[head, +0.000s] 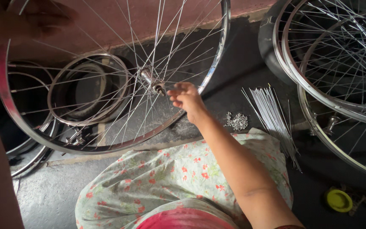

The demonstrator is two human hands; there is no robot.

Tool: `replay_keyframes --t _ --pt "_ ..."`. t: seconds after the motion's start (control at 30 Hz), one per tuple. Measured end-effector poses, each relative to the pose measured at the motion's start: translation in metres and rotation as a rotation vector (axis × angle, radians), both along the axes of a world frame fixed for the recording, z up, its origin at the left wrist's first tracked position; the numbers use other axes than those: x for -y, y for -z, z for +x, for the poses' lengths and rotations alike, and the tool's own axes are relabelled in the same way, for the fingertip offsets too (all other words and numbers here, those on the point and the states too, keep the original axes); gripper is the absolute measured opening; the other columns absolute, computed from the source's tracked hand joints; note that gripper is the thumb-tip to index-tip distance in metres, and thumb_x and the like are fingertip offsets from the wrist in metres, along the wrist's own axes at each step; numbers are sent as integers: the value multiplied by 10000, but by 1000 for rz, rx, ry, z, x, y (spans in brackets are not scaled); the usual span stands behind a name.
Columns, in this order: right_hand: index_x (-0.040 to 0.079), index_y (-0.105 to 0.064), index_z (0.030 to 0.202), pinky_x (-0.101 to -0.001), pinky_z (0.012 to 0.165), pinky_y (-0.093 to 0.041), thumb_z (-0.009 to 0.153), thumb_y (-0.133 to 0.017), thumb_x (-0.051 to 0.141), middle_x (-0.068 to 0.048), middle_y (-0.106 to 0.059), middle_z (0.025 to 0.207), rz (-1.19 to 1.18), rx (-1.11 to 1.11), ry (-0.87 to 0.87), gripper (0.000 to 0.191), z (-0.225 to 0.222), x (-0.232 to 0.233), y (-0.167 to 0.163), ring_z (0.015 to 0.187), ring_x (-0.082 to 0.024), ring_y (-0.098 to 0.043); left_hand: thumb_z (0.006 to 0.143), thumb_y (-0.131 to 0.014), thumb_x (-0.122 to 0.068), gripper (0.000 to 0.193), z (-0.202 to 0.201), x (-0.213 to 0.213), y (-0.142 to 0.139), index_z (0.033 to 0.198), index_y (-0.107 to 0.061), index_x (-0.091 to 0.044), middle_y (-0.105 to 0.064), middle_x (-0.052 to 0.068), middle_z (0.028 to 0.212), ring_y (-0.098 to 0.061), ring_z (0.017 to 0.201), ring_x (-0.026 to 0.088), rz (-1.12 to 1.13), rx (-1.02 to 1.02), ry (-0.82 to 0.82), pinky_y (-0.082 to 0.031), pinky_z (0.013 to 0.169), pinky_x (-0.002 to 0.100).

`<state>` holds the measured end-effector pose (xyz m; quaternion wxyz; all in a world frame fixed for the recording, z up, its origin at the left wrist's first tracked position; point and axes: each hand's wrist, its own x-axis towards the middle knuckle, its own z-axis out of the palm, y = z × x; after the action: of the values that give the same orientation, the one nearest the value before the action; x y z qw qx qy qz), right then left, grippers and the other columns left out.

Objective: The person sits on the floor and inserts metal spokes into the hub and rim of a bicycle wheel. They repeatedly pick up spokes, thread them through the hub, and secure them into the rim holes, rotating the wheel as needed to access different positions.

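Holding, head view: left hand (20, 25) clamped on the top of the wheel rim (5, 97), upper left, partly out of frame; wheel upright, tilted toward the lap.
Right hand: right hand (186, 98) loose, fingers half curled, grasping nothing, just beside the hub (152, 82), among the spokes (178, 46).
Wheel position: centre-left, lower rim low down by the floral cloth (166, 178) over the knees.
Doing it well: likely best to keep the rim steady with the upper hand, fingers working at the hub end of one spoke only, not bending neighbours.
Supplies: loose spoke bundle (272, 114) fanned on the floor at right; small pile of nipples (237, 121) just beside it, near the right wrist.
Floor: dark, dusty concrete floor (56, 191); small rim (89, 90) and tyre lying flat behind the wheel.
Room: reddish wall (149, 17) at top; more spoked wheels (339, 63) stacked right; yellow lid (339, 199) bottom right.
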<state>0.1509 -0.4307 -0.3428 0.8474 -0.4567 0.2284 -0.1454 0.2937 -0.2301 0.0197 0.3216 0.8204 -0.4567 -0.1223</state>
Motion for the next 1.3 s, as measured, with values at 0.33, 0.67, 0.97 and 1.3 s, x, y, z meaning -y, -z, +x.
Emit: replay_keyframes --t 0.33,0.67,0.97,1.3 --pt "82 -441 1448 -344 921 -520 885 -476 -128 -136 -589 1393 -339 108 236 602 7 9 17 1135 -208 -584 892 -682 -56 172 -2 3 -1 1050 -615 -48 -620 91 953 -616 888 202 10 -3 -13 -440 782 345" --pt "52 60 1640 -497 1230 -271 822 -489 -180 -290 31 1691 -1377 103 110 1012 5 -55 35 1574 -454 -88 894 -708 -88 146 -7 20 3 1007 -620 -57 -613 72 899 -606 835 186 18 4 -49 -433 738 342" --pt "20 -37 1611 -501 1158 -361 840 -558 -28 -311 -161 1640 -1387 17 -143 931 -16 -108 37 1409 -478 -377 896 -731 -117 138 -8 28 4 968 -624 -65 -607 55 851 -598 788 172 18 -2 -76 -427 699 339" --pt "53 -659 1048 -502 849 -558 912 -531 135 -155 -713 1054 -1396 -292 -474 204 -12 -96 77 994 -355 -698 899 -756 -150 150 -8 34 7 924 -629 -75 -600 35 797 -588 735 155 20 -11 -109 -420 656 336"
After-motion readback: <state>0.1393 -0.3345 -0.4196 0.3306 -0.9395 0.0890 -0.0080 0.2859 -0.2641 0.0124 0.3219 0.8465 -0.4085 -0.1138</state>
